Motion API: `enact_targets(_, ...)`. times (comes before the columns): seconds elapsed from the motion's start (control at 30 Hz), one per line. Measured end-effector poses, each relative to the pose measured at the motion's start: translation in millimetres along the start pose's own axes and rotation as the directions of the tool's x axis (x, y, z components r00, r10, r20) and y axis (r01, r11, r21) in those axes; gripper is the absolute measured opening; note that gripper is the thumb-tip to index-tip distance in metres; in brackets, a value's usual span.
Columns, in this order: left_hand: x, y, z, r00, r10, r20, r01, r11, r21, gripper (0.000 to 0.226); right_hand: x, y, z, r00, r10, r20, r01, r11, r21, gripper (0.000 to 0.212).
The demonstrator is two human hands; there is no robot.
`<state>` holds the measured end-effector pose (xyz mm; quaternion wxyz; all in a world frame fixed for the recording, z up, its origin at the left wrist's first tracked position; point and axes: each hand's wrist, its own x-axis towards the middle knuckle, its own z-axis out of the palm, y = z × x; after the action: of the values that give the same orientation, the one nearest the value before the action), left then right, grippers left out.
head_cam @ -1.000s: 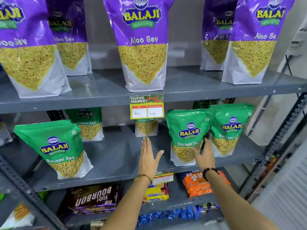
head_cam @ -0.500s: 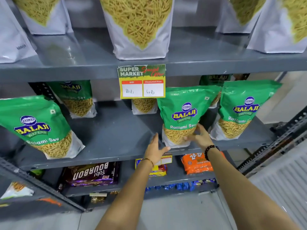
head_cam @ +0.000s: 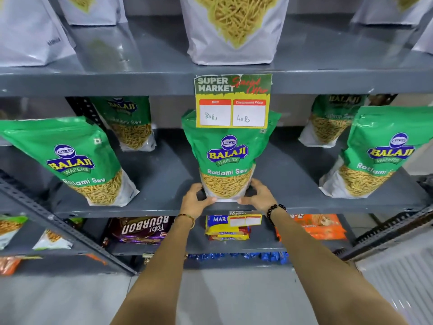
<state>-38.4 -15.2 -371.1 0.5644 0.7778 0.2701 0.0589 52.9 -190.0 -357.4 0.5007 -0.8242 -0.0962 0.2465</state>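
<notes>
A green Balaji Ratlami Sev pouch [head_cam: 226, 158] stands upright at the front middle of the grey middle shelf [head_cam: 164, 177]. My left hand [head_cam: 195, 201] grips its lower left corner and my right hand [head_cam: 259, 195] grips its lower right corner, thumbs on the front bottom edge. A price tag [head_cam: 233, 100] hanging from the shelf above covers the pouch's top.
More green pouches stand to the left [head_cam: 77, 163], right [head_cam: 375, 156] and behind [head_cam: 131, 123]. White-bottomed pouches [head_cam: 234, 29] fill the upper shelf. Bourbon biscuits [head_cam: 143, 228], Marie packs [head_cam: 225, 228] and orange packs [head_cam: 321, 227] lie on the lower shelf. A slanted metal brace [head_cam: 65, 228] crosses left.
The green pouch has shifted left to the shelf's middle, under the price tag. My left hand went from open on the shelf to gripping the pouch's left corner; both hands now hold it.
</notes>
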Motion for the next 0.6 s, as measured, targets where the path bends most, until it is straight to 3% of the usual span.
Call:
enact_targets(0.17,-0.1,-8.7,2.2,0.998,0.011,0.067,-0.006,0.997,-0.075,0.062,3.5,0.7,4.3,0.999,0.007,-0.035,-0.005,0.999,0.042,0.058)
enact_targets(0.47,0.7,-13.8,1.8,0.998,0.040,0.050,-0.032,0.990,-0.136,0.049,8.7,0.3,5.8,0.997,0.068,-0.045,-0.066,0.997,0.029,0.062)
enact_targets(0.6,-0.2,-13.1,0.1,0.997,0.021,0.071,-0.010,0.988,-0.151,0.055,11.2,-1.7,5.3,0.995,0.089,-0.043,-0.090,0.996,-0.005,0.063)
